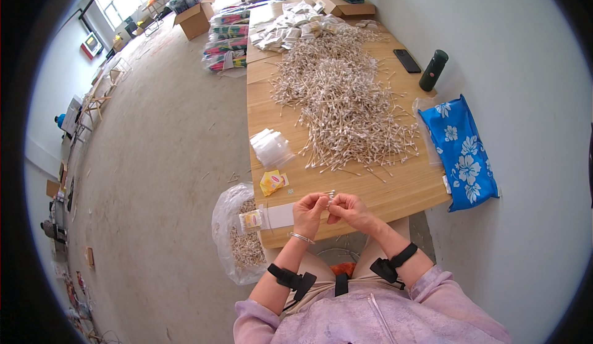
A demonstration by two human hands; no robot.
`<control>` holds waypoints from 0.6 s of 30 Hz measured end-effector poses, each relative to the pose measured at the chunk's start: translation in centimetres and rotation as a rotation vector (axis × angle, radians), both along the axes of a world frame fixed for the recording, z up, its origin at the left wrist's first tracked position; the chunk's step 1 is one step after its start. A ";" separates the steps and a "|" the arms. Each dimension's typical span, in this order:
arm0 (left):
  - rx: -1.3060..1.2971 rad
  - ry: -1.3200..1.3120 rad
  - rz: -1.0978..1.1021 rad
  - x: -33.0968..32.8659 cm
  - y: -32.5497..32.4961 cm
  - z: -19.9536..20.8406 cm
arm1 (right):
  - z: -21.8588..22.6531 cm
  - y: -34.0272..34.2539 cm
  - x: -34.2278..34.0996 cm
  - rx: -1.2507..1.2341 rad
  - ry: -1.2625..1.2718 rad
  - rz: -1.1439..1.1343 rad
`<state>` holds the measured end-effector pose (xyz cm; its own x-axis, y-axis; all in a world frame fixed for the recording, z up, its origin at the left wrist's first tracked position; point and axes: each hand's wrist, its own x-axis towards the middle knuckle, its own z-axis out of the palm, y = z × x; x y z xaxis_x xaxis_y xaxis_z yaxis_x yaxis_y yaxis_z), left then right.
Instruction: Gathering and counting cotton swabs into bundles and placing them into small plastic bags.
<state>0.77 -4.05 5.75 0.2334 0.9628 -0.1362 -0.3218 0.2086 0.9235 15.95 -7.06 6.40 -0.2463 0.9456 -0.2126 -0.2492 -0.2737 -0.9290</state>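
Note:
Close to the table's near edge, my left hand (310, 213) and my right hand (352, 212) meet with their fingers pinched. Between them is a small bunch of cotton swabs (331, 194), its tips showing above my fingers. A large heap of loose cotton swabs (346, 109) spreads over the table beyond my hands. Beside my left hand lies a white strip (281, 215), with a filled packet of swabs (251, 222) at its left end. Yellow printed cards (272, 183) and a stack of clear plastic bags (270, 148) lie farther up the table's left side.
A clear bag of swabs (247, 245) hangs at the table's left edge. To the right are a blue flowered pack (462, 155), a dark bottle (433, 70) and a black phone (406, 60). Filled packets (296, 24) and a cardboard box (346, 7) sit at the far end.

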 end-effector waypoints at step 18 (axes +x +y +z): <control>-0.035 -0.128 0.017 0.3 -0.3 0.6 | 0.6 -0.1 0.4 -0.040 0.044 0.043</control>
<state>1.04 -4.37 6.35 0.2344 0.9620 -0.1399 -0.4403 0.2334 0.8670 16.30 -7.13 6.99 -0.2969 0.9248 -0.2377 -0.2769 -0.3217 -0.9055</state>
